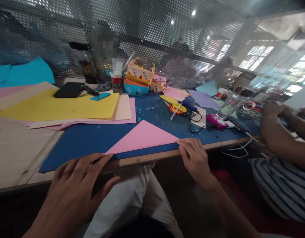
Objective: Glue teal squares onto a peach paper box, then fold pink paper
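A pink sheet of paper (144,137) in a triangle shape lies on the blue mat at the table's front edge, its peak pointing away from me. At its left corner is my left hand (75,185), with fingertips on the paper and table edge, fingers stretched and thumb held apart. My right hand (195,160) has its fingers and thumb closed on the right corner. Behind the triangle, yellow-handled scissors (179,108) lie next to a blue glue gun (189,105).
At left is a stack of yellow paper (93,109), cream and pink sheets, with a black phone-like object (68,90) on top. Decorated paper crafts (140,77) and a red-and-white cup (116,77) stand at the back. A magenta device (217,121) with cables lies right, near another person's arm (278,132).
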### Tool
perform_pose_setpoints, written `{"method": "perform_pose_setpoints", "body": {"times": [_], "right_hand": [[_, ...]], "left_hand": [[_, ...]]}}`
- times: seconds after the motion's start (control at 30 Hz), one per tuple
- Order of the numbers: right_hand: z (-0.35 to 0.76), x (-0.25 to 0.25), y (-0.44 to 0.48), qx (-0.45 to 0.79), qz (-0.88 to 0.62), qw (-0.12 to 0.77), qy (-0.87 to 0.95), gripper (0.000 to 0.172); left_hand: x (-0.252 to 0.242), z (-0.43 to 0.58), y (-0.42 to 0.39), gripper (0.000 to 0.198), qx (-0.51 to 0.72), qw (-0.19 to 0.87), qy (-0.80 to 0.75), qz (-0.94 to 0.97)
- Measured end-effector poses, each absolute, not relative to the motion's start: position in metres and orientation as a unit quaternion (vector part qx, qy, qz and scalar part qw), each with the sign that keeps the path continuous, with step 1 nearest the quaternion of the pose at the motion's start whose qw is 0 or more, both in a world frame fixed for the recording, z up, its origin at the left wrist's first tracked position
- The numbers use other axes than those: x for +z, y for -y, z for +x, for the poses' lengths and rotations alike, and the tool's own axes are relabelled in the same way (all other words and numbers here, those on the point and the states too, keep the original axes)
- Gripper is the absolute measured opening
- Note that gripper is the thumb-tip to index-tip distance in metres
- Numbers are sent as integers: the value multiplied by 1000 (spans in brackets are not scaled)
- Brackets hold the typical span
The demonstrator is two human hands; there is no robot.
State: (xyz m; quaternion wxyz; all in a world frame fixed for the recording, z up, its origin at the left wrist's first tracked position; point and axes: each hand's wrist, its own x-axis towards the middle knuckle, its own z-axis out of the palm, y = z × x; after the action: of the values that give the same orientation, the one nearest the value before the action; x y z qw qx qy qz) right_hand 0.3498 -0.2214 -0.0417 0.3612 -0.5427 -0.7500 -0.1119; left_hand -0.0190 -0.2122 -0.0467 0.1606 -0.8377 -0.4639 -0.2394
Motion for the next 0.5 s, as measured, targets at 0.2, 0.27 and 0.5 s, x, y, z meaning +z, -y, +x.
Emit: {"method": "perform_pose_setpoints", "body": {"times": [0.2,0.27,0.5], "right_hand": [[351,-41,220,-127,-542,350,754,23],[350,-41,219,-131,-540,349,754,23],[350,-35,221,-130,-543,323,764,20]], "left_hand": [[-28,-18,195,38,-279,101,477,-827],[-26,-16,189,32,-276,77,461,-840],[-25,-15,175,21,-313,-10,429,-847]]}}
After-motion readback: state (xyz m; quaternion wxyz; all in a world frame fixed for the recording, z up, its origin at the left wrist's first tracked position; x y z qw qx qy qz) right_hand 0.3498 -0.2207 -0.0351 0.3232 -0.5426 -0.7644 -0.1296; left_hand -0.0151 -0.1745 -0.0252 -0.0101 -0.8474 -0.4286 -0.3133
